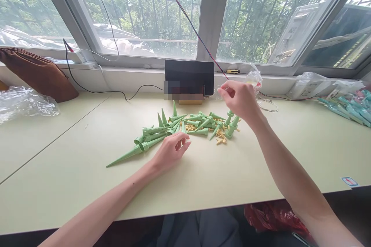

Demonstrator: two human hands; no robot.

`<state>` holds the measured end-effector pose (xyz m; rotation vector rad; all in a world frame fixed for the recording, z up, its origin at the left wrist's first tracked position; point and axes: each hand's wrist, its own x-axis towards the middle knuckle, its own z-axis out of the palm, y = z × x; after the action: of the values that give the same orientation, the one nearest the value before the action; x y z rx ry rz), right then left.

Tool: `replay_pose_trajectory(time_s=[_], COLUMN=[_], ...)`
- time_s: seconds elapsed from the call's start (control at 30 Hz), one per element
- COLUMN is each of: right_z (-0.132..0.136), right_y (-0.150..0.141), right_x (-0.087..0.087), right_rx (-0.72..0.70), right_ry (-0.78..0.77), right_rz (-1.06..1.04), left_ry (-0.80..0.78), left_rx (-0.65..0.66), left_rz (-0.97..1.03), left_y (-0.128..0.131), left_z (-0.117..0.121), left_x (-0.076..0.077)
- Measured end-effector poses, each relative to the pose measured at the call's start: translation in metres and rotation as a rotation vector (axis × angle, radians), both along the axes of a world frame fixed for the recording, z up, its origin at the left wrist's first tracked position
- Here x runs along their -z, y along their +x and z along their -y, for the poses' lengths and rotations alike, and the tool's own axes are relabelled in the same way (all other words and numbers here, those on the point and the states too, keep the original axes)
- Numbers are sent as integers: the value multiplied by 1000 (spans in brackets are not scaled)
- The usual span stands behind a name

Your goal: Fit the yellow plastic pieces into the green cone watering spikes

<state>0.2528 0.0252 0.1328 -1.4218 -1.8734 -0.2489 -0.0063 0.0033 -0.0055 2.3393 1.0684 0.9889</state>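
A pile of green plastic plant-watering spikes (156, 137) lies across the middle of the table, some upright and others on their sides. Small yellow plastic pieces (220, 137) are scattered among them and at the pile's right. My left hand (171, 149) rests at the near edge of the pile, fingers curved and thumb apart, with nothing visible between them. Above the right end of the pile, my right hand (240, 98) is raised with thumb and forefinger drawn together. Whatever may be between those fingertips cannot be made out. Green spikes (232, 126) stand upright just below it.
A dark screen (189, 79) stands behind the pile on a small brown block (190, 99). At the left lie a brown drawstring bag (37, 73) and crumpled clear plastic (26, 104). Bagged turquoise items (350, 106) lie at the far right. Cables run along the back.
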Motion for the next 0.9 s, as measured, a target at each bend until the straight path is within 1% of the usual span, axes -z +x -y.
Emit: replay_pose_trajectory(time_s=[0.07, 0.13, 0.23, 0.3, 0.33, 0.43, 0.57, 0.7, 0.8, 0.9], right_z=[0, -2, -5, -5, -4, -1, 2, 4, 5, 7], right_y=[-20, -37, -53, -57, -57, -54, -47, -48, -52, -56], right_x=[20, 48, 92, 114, 121, 130, 132, 132, 133, 136], right_rx=[-125, -206, -233, -243, -264, -263, -260, -260, -292, -350], right_ry=[-84, -152, -203, -201, -205, -182, -170, -198, -230, -242], right_rz=[64, 137, 232, 288, 315, 281, 270, 271, 241, 196], left_ry=[-11, -11, 34, 58, 62, 45, 15, -30, -34, -29], left_rx=[-9, -28, -70, -97, -104, -117, -111, -95, -74, -61], left_rz=[-10, -17, -21, -12, -3, 36, 36, -37, -79, -77], left_y=[0, 0, -1, -2, -2, -2, -1, -2, -2, -2], left_z=[-1, -1, -1, -2, -2, -2, -3, -5, -5, -4], left_x=[0, 0, 0, -2, -2, -5, -5, -1, 0, -1])
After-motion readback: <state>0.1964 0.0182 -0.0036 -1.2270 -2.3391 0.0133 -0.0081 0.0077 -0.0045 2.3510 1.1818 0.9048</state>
